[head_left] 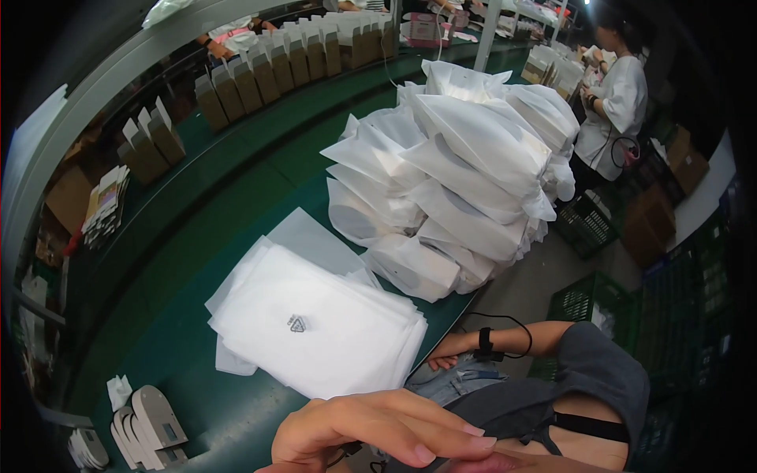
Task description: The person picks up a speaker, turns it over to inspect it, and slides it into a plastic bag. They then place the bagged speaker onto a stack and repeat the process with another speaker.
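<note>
My left hand point(363, 430) is raised close in front of the camera at the lower edge, fingers loosely bent, nothing visible in them. Beside the table edge my right hand point(447, 351) rests at my jeans, fingers relaxed; a black band with a cord circles that wrist. Nearest to both hands lies a stack of flat white translucent bags point(315, 315), the top one printed with a small dark mark. Behind it rises a heap of filled white bags point(473, 169), bulging with boxy contents. Several pale grey curved plastic parts point(150, 430) stand at the lower left.
A green belt point(276, 169) runs along the table's far side. Opened brown and white boxes point(268, 75) line it. A co-worker in a white shirt point(623, 94) stands at the far right. Green crates point(583, 299) and brown cartons point(650, 225) sit on the floor to the right.
</note>
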`<state>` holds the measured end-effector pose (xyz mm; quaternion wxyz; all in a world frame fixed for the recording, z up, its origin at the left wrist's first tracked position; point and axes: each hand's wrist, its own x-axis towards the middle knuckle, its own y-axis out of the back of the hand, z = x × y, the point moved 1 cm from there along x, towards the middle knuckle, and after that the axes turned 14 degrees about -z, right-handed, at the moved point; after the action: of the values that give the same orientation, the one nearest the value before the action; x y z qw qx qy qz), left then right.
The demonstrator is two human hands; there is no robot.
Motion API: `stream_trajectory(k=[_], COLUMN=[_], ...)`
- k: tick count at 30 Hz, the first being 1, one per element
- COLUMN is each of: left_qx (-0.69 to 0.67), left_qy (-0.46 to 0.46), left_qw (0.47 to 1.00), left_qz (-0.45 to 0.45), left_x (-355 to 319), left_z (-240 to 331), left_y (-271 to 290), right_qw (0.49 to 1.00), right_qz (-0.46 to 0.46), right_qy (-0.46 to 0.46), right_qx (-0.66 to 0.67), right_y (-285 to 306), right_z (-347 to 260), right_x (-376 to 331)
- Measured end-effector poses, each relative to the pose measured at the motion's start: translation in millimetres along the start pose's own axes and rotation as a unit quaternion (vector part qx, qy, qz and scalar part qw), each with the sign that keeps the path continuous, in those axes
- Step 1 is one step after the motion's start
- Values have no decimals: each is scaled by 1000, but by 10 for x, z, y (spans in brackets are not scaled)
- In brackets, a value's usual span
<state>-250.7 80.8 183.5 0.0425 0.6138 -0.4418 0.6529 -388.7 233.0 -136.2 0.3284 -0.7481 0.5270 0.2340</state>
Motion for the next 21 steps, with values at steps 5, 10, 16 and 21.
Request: stream_trajectory(k=[5, 10, 16, 21], left_qx=[38, 12, 5, 23], left_qy=[362, 367, 364, 407], left_qw=[925, 921, 921, 905], left_qz=[-108, -132, -137, -124], left_x=[23, -22, -49, -28], left_z=[406, 396, 391, 350], left_y=[208, 338, 370, 356], right_qw=[1000, 1000, 1000, 1000], right_qz=[2, -9, -6, -4], right_qy=[1, -3, -4, 3], right_qx=[-5, -5, -15, -23], right_y=[-28, 10, 18, 45], right_z=[-17, 33, -33, -36], right_x=[-4, 39, -4, -21])
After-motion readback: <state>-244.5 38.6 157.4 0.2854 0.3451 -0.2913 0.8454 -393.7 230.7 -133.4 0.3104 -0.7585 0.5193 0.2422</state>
